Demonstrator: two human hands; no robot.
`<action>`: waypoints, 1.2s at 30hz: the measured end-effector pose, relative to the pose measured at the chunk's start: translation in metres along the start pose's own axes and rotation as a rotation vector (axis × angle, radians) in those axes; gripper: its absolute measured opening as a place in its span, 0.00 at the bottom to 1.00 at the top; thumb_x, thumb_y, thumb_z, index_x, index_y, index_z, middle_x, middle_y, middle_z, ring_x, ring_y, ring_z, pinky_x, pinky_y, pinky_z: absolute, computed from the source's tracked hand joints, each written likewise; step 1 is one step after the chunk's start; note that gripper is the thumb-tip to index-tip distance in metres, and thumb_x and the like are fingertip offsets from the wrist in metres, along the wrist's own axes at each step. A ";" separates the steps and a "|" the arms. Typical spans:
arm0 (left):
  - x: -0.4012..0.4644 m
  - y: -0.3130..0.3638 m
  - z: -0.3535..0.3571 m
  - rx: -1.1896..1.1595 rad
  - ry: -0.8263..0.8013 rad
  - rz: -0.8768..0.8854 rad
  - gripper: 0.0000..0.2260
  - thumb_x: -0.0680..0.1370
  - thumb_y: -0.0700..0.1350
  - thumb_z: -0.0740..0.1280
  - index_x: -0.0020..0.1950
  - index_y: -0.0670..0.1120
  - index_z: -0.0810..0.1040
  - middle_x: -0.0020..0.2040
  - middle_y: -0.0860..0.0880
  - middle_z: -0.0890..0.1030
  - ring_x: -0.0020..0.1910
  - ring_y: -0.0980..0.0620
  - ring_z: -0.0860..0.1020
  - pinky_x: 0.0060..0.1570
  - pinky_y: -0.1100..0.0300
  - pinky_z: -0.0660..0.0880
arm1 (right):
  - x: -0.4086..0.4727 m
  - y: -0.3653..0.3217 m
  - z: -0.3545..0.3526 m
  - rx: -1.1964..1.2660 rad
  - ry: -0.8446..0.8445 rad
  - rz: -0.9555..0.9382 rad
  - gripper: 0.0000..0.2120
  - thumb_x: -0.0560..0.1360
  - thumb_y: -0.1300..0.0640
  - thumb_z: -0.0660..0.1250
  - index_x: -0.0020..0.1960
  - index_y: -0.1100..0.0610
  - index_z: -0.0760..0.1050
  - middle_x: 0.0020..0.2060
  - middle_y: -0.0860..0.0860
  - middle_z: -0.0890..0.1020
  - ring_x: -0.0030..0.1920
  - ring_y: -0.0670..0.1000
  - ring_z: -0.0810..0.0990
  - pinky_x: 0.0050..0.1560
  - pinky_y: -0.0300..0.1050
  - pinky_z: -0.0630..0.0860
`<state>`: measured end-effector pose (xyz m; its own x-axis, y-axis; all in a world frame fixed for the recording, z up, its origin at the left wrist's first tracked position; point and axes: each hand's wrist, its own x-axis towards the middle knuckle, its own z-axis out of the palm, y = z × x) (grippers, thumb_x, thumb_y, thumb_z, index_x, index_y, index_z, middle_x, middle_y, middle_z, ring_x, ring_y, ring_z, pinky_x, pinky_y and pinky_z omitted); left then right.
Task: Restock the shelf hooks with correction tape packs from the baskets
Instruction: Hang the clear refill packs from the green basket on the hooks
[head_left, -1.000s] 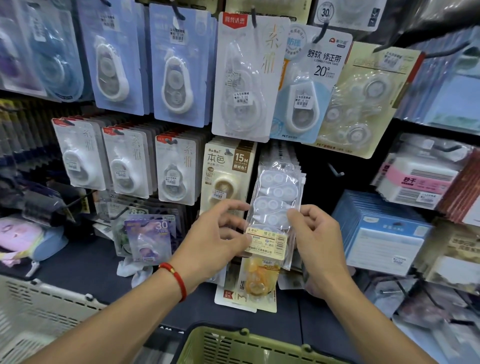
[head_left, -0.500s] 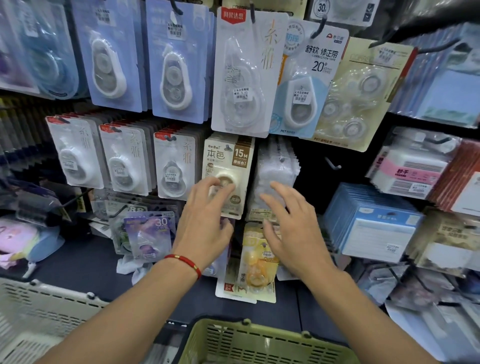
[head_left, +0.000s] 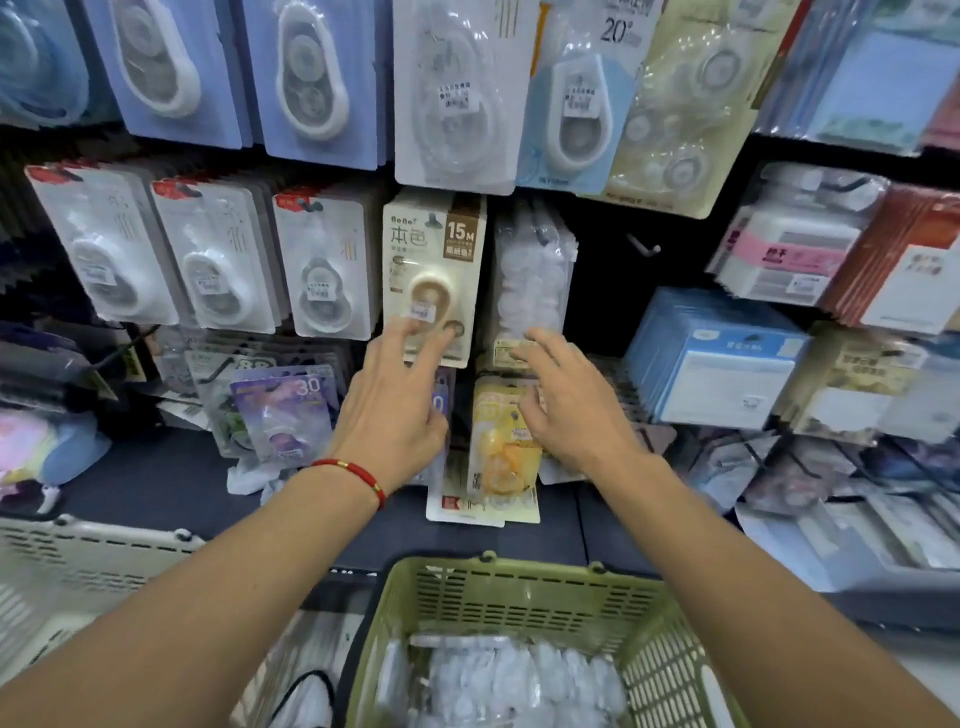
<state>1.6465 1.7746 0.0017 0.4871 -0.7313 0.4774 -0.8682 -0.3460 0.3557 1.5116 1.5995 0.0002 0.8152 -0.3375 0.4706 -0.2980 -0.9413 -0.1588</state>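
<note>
Both hands off the clear refill packs (head_left: 532, 280) now, pack hung.
We see left hand (head_left: 397, 410) and right hand (head_left: 569, 410) spread, empty, above green basket (head_left: 524, 597).

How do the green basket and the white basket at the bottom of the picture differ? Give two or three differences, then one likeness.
The green basket sits centre, below both hands; the white basket stands further left, cut by the frame edge. The green basket is olive green, the white basket off-white. Clear packs show in the green basket; the white basket's contents cannot be made out. Both are plastic with slotted walls.
</note>
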 end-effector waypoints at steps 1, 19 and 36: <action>-0.005 0.001 0.001 0.010 -0.041 0.001 0.32 0.74 0.38 0.71 0.78 0.48 0.69 0.72 0.42 0.68 0.72 0.38 0.67 0.65 0.40 0.74 | -0.013 0.003 0.004 0.054 0.017 0.023 0.18 0.80 0.60 0.64 0.69 0.54 0.75 0.69 0.51 0.75 0.60 0.54 0.79 0.56 0.54 0.78; -0.227 0.008 0.154 0.125 -1.258 -0.226 0.19 0.82 0.50 0.65 0.74 0.52 0.73 0.73 0.44 0.75 0.69 0.43 0.75 0.65 0.56 0.71 | -0.310 0.048 0.167 0.063 -1.213 0.518 0.41 0.78 0.42 0.72 0.82 0.55 0.57 0.77 0.60 0.67 0.76 0.62 0.69 0.73 0.55 0.68; -0.234 0.062 0.193 -0.710 -0.847 -1.030 0.17 0.79 0.50 0.75 0.64 0.44 0.79 0.59 0.44 0.84 0.58 0.45 0.83 0.60 0.52 0.81 | -0.306 0.082 0.124 1.205 -0.850 1.044 0.08 0.75 0.66 0.65 0.49 0.67 0.81 0.50 0.61 0.85 0.50 0.58 0.85 0.55 0.52 0.80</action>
<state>1.4599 1.8108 -0.2433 0.4243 -0.5519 -0.7179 0.1540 -0.7373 0.6578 1.2995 1.6247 -0.2641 0.6679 -0.2811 -0.6891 -0.6297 0.2799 -0.7246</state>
